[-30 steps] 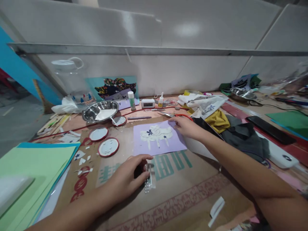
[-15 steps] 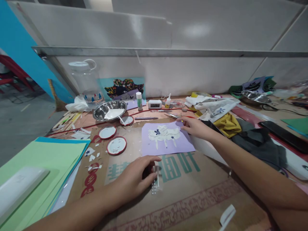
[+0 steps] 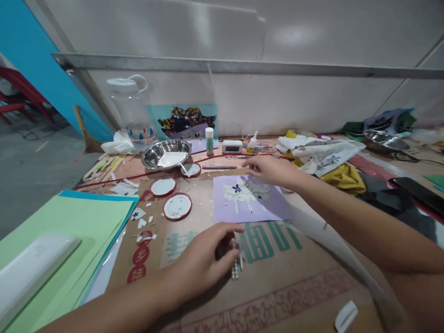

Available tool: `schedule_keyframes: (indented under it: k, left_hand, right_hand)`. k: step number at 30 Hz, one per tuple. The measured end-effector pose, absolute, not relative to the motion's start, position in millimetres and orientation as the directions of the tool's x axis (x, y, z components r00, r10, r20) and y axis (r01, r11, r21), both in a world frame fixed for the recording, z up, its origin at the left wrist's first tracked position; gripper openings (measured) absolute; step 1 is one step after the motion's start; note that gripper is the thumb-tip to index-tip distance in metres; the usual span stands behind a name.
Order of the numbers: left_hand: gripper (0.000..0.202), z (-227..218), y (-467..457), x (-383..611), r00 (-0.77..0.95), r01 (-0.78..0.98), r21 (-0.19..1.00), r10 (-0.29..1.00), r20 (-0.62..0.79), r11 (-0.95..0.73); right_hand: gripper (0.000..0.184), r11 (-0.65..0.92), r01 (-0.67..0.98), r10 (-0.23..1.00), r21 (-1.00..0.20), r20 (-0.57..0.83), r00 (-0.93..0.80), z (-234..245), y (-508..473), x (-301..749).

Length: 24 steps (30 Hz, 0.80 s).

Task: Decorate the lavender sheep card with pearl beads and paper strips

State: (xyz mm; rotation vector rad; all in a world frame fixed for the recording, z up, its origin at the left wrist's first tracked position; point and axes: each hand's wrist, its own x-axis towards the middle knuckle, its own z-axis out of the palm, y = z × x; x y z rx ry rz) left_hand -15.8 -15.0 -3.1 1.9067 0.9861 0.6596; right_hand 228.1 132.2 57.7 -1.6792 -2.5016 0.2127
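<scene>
In my left hand [image 3: 217, 252], thumb and fingers are closed on a small clear strip of stick-on pearls [image 3: 235, 270], held low over the cardboard. Just beyond it lies a purple card [image 3: 222, 212] with a white cut-out shape [image 3: 243, 196], trimmed with small white beads and dark blue flowers. My right hand [image 3: 265, 169] reaches over the card's far edge, fingers loosely bent and apart, with nothing visible in them. The scissors seen there earlier are hidden behind this hand. A purple pen [image 3: 219, 167] lies left of its fingertips.
Red-rimmed lids [image 3: 177, 206] with beads and white glue lie left of the card, near a steel bowl [image 3: 149, 157]. Green paper sheets [image 3: 86, 222] bear a white case [image 3: 38, 273]. Behind stand a glue stick [image 3: 209, 142], small bottle [image 3: 252, 143] and water jug [image 3: 126, 111].
The view has shifted, so the scene sits further right. My right hand has moved left and away from me, from the card's right corner to beyond its far edge. My left hand keeps the pearl strip.
</scene>
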Motion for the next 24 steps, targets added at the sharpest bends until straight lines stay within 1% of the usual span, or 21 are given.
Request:
schedule_keyframes:
  k: [2,5,6,8,10,13,18,20,22,23,24]
  left_hand:
    - [0.039,2.2,-8.1,-20.9,0.458,0.306,0.931,0.888,0.041,-0.201]
    - [0.045,7.3,11.3,-30.9,0.347,0.098,0.995,0.937,-0.034,0.0]
    - [0.047,7.8,18.2,-34.0,0.327,0.04,0.997,0.942,-0.072,0.063]
    - [0.051,7.5,29.7,-39.1,0.28,-0.061,0.985,0.95,-0.139,0.163]
    - [0.055,6.3,36.6,-42.1,0.256,-0.146,0.964,0.949,-0.181,0.223]
    - [0.057,3.7,39.8,-43.5,0.257,-0.192,0.951,0.947,-0.191,0.244]
    - [0.056,-4.8,40.6,-43.9,0.292,-0.146,0.969,0.945,-0.149,0.198]
    - [0.054,-8.7,42.0,-44.4,0.294,-0.135,0.974,0.946,-0.136,0.182]
    - [0.054,-11.6,43.3,-45.0,0.287,-0.124,0.977,0.949,-0.131,0.172]
    - [0.054,-12.5,43.8,-45.1,0.287,-0.117,0.979,0.949,-0.13,0.169]
    - [0.054,-13.2,44.1,-45.2,0.288,-0.11,0.98,0.949,-0.128,0.166]
  right_hand:
    - [0.026,0.409,0.889,0.911,-0.207,0.035,-0.411,58.4,131.8,216.6]
    - [0.019,0.539,0.79,0.841,-0.293,0.13,-0.525,53.2,116.5,210.3]
    - [0.017,0.59,0.735,0.803,-0.334,0.149,-0.577,50.9,107.4,209.8]
    - [0.015,0.668,0.615,0.717,-0.419,0.144,-0.682,46.2,85.7,209.0]
    - [0.014,0.709,0.545,0.647,-0.447,0.107,-0.755,41.2,63.9,207.5]
    - [0.014,0.725,0.52,0.603,-0.452,0.049,-0.796,31.7,39.2,202.4]
    - [0.024,0.752,0.521,0.568,-0.404,-0.006,-0.823,10.5,18.9,185.9]
    - [0.021,0.746,0.528,0.578,-0.405,0.0,-0.816,3.5,14.8,178.9]
    - [0.011,0.726,0.52,0.592,-0.449,0.024,-0.806,1.1,11.5,174.2]
    - [0.009,0.715,0.497,0.588,-0.492,0.037,-0.808,2.2,10.0,173.0]
    - [0.01,0.703,0.455,0.571,-0.547,0.053,-0.819,4.7,8.5,172.7]
